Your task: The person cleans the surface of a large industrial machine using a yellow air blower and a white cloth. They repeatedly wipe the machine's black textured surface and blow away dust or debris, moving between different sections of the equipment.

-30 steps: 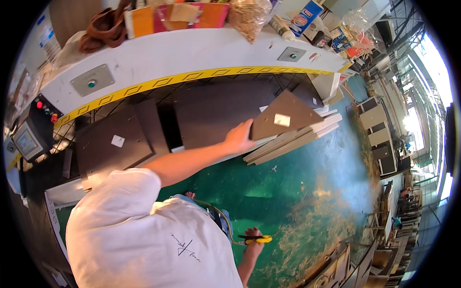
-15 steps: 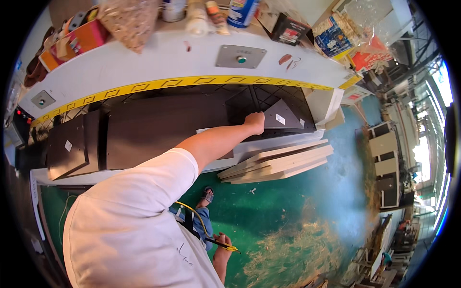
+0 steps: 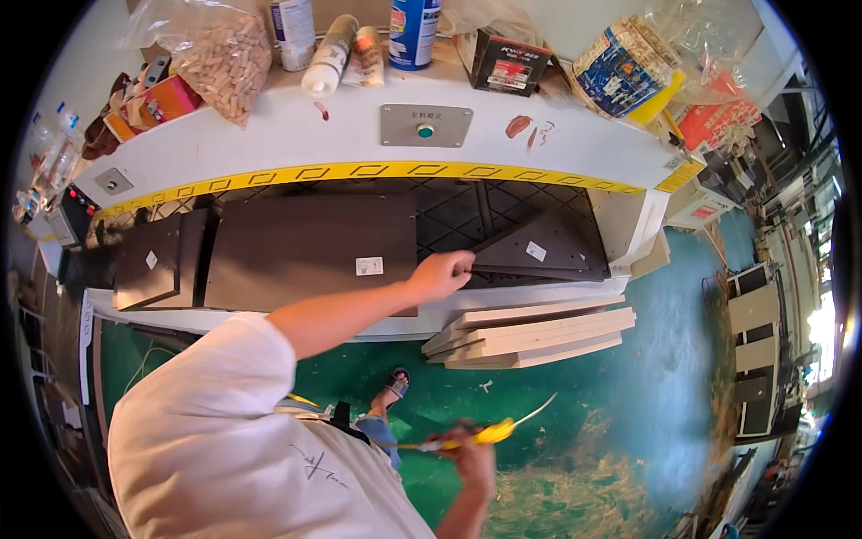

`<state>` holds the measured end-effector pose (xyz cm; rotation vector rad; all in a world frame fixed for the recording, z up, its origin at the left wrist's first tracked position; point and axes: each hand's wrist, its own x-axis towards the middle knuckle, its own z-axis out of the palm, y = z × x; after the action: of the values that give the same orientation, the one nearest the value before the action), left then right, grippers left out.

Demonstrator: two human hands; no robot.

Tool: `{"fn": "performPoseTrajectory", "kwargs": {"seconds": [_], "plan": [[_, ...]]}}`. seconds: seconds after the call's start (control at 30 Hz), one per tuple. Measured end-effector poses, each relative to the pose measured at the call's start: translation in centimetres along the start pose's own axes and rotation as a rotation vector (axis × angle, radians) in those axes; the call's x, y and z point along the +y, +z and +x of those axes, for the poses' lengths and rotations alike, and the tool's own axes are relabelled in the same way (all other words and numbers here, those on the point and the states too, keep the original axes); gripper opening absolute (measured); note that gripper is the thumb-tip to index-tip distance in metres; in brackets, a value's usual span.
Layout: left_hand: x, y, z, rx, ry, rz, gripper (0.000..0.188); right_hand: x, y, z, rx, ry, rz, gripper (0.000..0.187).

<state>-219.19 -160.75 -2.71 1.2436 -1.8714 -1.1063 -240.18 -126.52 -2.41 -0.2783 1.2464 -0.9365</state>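
My left hand (image 3: 442,275) reaches forward with fingers closed on the left tip of a dark brown, roughly triangular panel (image 3: 561,241). The panel bears white labels and lies in the long recess of the machine. Left of it lies a large dark rectangular panel (image 3: 314,247); smaller dark panels (image 3: 148,260) overlap at the far left. Lower down, in front of my body, my right hand (image 3: 470,456), blurred, is wrapped round what looks like an air blow gun (image 3: 496,432), yellow with a long thin nozzle and a yellow hose behind it. Its nozzle points up and right.
Pale boards (image 3: 539,334) stand stacked against the machine's front. A yellow-striped edge (image 3: 359,171) runs above the recess, below a green button (image 3: 425,131). On the ledge sit a bag of wooden dowels (image 3: 229,67), cans and boxes. Sawdust (image 3: 575,467) covers part of the green floor.
My left hand has come nearer and left, still at the triangular panel, whose left tip sits lower in view. My right hand has risen to the right with the blow gun. The view has shifted.
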Motion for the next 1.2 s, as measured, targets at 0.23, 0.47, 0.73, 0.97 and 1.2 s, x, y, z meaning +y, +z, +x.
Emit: {"fn": "performPoseTrajectory", "kwargs": {"seconds": [0.23,0.47,0.73,0.97,1.2], "plan": [[7.3,-0.7,-26.2,-0.741,-0.124,-0.562,0.063,-13.8,6.4,5.9,-0.321,-0.63,0.693,0.051],[10.4,-9.7,-37.1,-0.842,0.011,-0.302,0.055,-22.3,2.8,12.9,0.614,-0.432,-0.03,0.025],[0.3,-13.3,-49.4,-0.433,-0.187,-0.258,0.049,-18.2,8.6,10.4,0.71,-0.507,-0.228,0.023],[-6.6,-16.9,-54.6,-0.22,-0.405,-0.221,0.048,-11.4,16.1,8.8,0.49,-0.649,-0.331,0.026],[-11.4,-23.4,-62.2,0.133,-0.721,-0.249,0.043,-6.7,20.7,8.7,0.403,-0.529,-0.292,0.022]]}}
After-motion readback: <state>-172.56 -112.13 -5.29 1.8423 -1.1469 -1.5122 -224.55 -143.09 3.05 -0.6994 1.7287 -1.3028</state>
